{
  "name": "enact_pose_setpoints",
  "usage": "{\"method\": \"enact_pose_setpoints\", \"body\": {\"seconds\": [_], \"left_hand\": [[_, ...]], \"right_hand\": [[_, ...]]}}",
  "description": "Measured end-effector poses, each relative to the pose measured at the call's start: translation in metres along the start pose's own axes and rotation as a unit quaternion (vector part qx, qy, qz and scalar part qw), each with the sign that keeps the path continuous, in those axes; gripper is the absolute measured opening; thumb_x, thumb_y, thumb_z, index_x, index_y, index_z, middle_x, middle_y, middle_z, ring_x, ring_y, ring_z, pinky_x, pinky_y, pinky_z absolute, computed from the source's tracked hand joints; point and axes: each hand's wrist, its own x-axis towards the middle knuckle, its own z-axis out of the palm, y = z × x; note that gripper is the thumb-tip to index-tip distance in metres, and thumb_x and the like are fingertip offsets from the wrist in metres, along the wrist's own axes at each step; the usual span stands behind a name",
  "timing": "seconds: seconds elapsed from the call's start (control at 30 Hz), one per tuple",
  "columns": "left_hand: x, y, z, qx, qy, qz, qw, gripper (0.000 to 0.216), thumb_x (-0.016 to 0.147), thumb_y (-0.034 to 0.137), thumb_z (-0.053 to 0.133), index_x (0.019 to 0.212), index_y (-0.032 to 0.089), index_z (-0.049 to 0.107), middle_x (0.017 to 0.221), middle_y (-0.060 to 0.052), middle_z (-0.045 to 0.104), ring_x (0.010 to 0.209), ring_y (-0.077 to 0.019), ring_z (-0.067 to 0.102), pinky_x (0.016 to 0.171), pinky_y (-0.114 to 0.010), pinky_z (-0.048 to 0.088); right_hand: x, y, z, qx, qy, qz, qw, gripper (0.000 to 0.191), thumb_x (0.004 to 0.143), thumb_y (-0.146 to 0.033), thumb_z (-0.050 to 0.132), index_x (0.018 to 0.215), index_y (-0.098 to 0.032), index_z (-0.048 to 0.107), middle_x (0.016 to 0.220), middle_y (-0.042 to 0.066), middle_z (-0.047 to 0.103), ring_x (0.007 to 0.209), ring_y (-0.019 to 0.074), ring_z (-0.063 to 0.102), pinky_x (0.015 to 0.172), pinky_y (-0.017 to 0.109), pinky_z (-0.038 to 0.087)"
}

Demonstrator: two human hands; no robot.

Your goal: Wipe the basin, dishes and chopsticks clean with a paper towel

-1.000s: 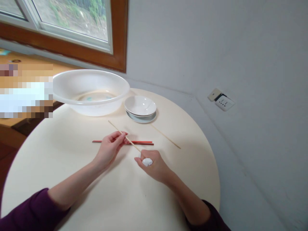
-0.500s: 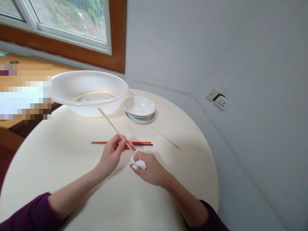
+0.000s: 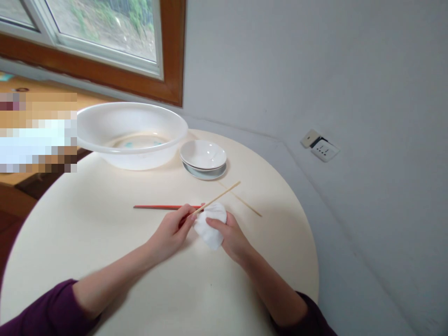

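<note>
My left hand [image 3: 178, 224] pinches one end of a pale wooden chopstick [image 3: 224, 192], which slants up to the right. Just right of it, my right hand [image 3: 233, 231] is closed on a crumpled white cloth or tissue [image 3: 212, 228], thumb on top. The cloth lies close against the underside of the chopstick; whether it touches is hard to tell. Behind my hands, red chopsticks [image 3: 157, 206] lie on the table, their right part hidden. Another pale chopstick [image 3: 247, 204] rests on the table beyond my right hand.
A large translucent white basin [image 3: 140, 158] stands at the back left of the round cream table [image 3: 87, 210]. Beside it are stacked white bowls [image 3: 203, 154] over a plate [image 3: 206, 175]. The wall with a socket [image 3: 325, 150] rises behind, and a wooden desk [image 3: 42, 86] adjoins at left.
The chopstick in my left hand has swung from pointing up-left to pointing up-right. My right hand has turned and moved slightly right and up, with more of the white cloth spread out.
</note>
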Motion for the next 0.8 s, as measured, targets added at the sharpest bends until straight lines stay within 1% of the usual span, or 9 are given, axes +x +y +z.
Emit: {"method": "enact_pose_setpoints", "body": {"seconds": [0.1,0.23,0.3,0.43,0.5,0.6,0.7,0.8], "left_hand": [[0.0007,-0.0019,0.001,0.039,-0.028,-0.003,0.999,0.029,0.088,0.034,0.036,0.065,0.018,0.043,0.056,0.004,0.042,0.053,-0.0102,0.039,0.051,-0.022,0.031],[0.0004,-0.0041,0.0014,0.065,-0.047,0.021,0.997,0.028,0.087,0.031,0.037,0.064,0.018,0.044,0.058,0.002,0.045,0.054,-0.01,0.04,0.052,-0.022,0.031],[-0.0005,-0.0033,0.0012,0.069,-0.039,0.027,0.997,0.027,0.088,0.03,0.037,0.065,0.018,0.046,0.058,0.002,0.045,0.053,-0.01,0.04,0.052,-0.021,0.031],[-0.002,0.0004,0.0,0.067,0.004,0.039,0.997,0.027,0.087,0.03,0.038,0.065,0.018,0.046,0.055,0.004,0.043,0.051,-0.0096,0.038,0.051,-0.021,0.031],[-0.0022,0.0013,-0.0005,0.062,0.003,0.05,0.997,0.025,0.087,0.028,0.039,0.065,0.018,0.047,0.055,0.003,0.044,0.05,-0.0094,0.038,0.05,-0.021,0.03],[-0.0023,0.0008,-0.0009,0.065,-0.039,0.07,0.995,0.024,0.086,0.026,0.04,0.065,0.018,0.048,0.058,0.002,0.046,0.052,-0.0095,0.039,0.051,-0.021,0.031],[-0.0027,-0.0005,-0.0011,0.084,-0.083,0.082,0.99,0.025,0.087,0.024,0.039,0.064,0.018,0.047,0.061,0.002,0.047,0.056,-0.0098,0.041,0.054,-0.021,0.032],[-0.0028,-0.0009,-0.0012,0.094,-0.093,0.085,0.988,0.027,0.088,0.024,0.038,0.063,0.018,0.045,0.061,0.002,0.045,0.057,-0.0098,0.041,0.055,-0.021,0.032]], "right_hand": [[-0.0012,-0.0009,0.0011,0.053,-0.012,0.025,0.998,0.029,0.055,-0.022,0.072,0.082,-0.016,0.065,0.076,0.002,0.068,0.069,0.0143,0.061,0.066,0.024,0.044],[-0.0016,-0.0014,0.0006,0.083,-0.025,0.043,0.995,0.029,0.053,-0.019,0.074,0.082,-0.014,0.067,0.074,0.002,0.069,0.067,0.0128,0.061,0.064,0.023,0.044],[-0.0004,-0.0001,0.0005,0.088,-0.013,0.047,0.995,0.027,0.054,-0.02,0.074,0.08,-0.014,0.068,0.074,0.003,0.069,0.066,0.0132,0.061,0.065,0.023,0.044],[0.0035,0.0025,0.0011,0.086,0.041,0.053,0.994,0.022,0.057,-0.025,0.074,0.075,-0.013,0.068,0.07,0.002,0.069,0.063,0.0133,0.06,0.062,0.024,0.044],[0.0045,0.0024,0.0012,0.084,0.048,0.048,0.994,0.022,0.059,-0.027,0.073,0.076,-0.014,0.068,0.069,0.002,0.068,0.062,0.0127,0.059,0.061,0.023,0.043],[0.0043,0.0007,0.0003,0.089,0.014,0.053,0.995,0.026,0.063,-0.033,0.071,0.08,-0.014,0.068,0.068,0.001,0.066,0.061,0.0115,0.057,0.057,0.021,0.041],[0.0036,-0.0006,-0.0019,0.109,-0.018,0.091,0.99,0.031,0.067,-0.04,0.067,0.082,-0.013,0.067,0.067,0.002,0.066,0.061,0.0118,0.057,0.059,0.022,0.041],[0.0041,-0.0007,-0.0043,0.134,-0.041,0.115,0.983,0.036,0.073,-0.045,0.059,0.085,-0.012,0.066,0.068,0.004,0.066,0.064,0.0146,0.059,0.061,0.024,0.042]]}}
